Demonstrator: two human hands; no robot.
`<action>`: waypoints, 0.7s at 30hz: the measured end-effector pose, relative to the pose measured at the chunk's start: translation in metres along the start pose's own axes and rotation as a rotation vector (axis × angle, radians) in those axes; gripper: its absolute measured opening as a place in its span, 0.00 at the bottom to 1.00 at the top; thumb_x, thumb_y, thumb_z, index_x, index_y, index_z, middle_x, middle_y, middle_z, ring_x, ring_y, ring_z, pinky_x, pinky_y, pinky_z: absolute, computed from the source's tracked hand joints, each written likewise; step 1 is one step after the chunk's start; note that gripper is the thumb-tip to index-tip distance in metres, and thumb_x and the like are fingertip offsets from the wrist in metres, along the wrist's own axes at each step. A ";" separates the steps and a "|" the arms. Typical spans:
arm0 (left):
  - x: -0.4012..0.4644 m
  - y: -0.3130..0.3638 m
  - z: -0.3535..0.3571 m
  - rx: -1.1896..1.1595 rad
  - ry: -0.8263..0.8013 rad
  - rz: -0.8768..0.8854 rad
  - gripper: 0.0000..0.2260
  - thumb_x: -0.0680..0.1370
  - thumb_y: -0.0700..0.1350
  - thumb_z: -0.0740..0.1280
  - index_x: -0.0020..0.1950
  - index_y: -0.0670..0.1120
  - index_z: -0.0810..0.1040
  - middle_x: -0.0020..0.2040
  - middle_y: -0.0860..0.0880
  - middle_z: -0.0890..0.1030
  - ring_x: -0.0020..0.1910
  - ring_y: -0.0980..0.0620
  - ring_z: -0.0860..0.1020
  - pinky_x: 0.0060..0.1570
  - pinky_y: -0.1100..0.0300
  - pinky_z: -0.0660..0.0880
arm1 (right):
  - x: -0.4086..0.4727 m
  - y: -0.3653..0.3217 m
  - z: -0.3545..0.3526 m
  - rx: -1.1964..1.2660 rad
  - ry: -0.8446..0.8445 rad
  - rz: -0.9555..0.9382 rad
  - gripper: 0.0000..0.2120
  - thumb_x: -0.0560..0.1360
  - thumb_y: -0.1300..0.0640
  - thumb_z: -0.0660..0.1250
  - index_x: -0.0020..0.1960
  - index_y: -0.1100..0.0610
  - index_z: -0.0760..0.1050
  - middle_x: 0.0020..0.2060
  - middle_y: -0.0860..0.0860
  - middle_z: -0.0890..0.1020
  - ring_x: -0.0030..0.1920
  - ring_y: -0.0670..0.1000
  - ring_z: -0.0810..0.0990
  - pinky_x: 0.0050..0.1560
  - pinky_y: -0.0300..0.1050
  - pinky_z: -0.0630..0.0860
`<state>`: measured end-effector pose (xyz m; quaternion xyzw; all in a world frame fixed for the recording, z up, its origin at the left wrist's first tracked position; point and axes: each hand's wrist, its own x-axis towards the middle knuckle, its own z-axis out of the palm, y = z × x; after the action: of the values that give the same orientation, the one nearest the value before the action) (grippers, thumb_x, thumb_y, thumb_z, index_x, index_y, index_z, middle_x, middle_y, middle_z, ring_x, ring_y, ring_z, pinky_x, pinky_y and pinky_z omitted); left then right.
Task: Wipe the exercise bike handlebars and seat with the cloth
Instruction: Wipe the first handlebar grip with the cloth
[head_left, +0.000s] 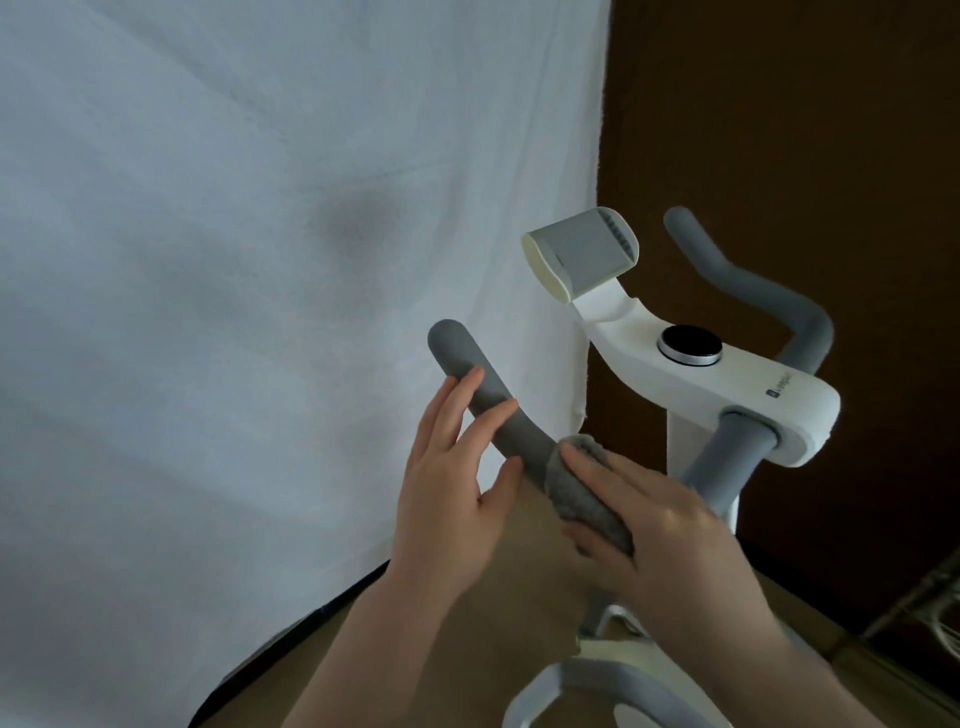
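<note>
Left grip: left hand (457, 499) wraps loosely round the left handlebar (485, 402), fingers curling over the top of the grey foam and thumb coming up from below; the curl looks loose, more a steadying hold than a clamp.
Right grip: right hand (654, 525) holds the grey cloth (582, 493) wrapped round the same bar, thumb lying on top of the fabric and fingers tucked under it.
Cloth position: bunched around the bar just beside the left hand, on the side toward the stem, between that hand and the white console (727, 384).
Bar tip: bare foam sticks out beyond the left fingers, up and to the left.
Right handlebar (753, 291): well apart, past the console, untouched by either hand.
Seat: not clearly in view; a white and grey part (597, 686) at the bottom edge may belong to the frame, I cannot tell.
Risk, coverage: the left hand sits on foam the cloth would need to cross, so that stretch and the tip could be skipped.
Risk, slip: a loosely bunched cloth may slide off or drop if the grip relaxes mid-stroke.
Risk, knock: a long stroke toward the stem could bump the dial (690, 344).
</note>
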<state>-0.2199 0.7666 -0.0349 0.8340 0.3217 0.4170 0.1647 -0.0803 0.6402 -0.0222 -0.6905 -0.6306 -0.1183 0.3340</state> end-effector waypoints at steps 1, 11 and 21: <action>0.001 -0.001 0.001 0.000 0.015 0.005 0.24 0.78 0.63 0.56 0.67 0.52 0.75 0.75 0.54 0.62 0.75 0.55 0.58 0.67 0.48 0.69 | 0.011 -0.007 0.003 0.031 -0.012 0.031 0.22 0.74 0.47 0.60 0.62 0.56 0.78 0.52 0.51 0.84 0.48 0.50 0.83 0.45 0.50 0.83; 0.009 -0.013 -0.002 -0.020 0.038 0.096 0.23 0.78 0.62 0.56 0.64 0.51 0.77 0.73 0.52 0.67 0.72 0.53 0.62 0.64 0.51 0.73 | 0.025 -0.015 0.012 0.000 -0.096 0.053 0.22 0.78 0.46 0.55 0.61 0.57 0.79 0.51 0.52 0.84 0.44 0.50 0.85 0.42 0.45 0.83; 0.029 -0.030 -0.016 0.003 0.034 0.150 0.20 0.78 0.57 0.60 0.66 0.49 0.75 0.74 0.49 0.66 0.73 0.48 0.63 0.63 0.46 0.73 | 0.054 -0.031 0.014 0.015 -0.146 0.150 0.20 0.78 0.47 0.60 0.68 0.51 0.73 0.57 0.48 0.81 0.53 0.48 0.82 0.53 0.42 0.78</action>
<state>-0.2316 0.8079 -0.0249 0.8488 0.2616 0.4418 0.1263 -0.1041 0.6907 0.0082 -0.7399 -0.6007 -0.0377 0.3004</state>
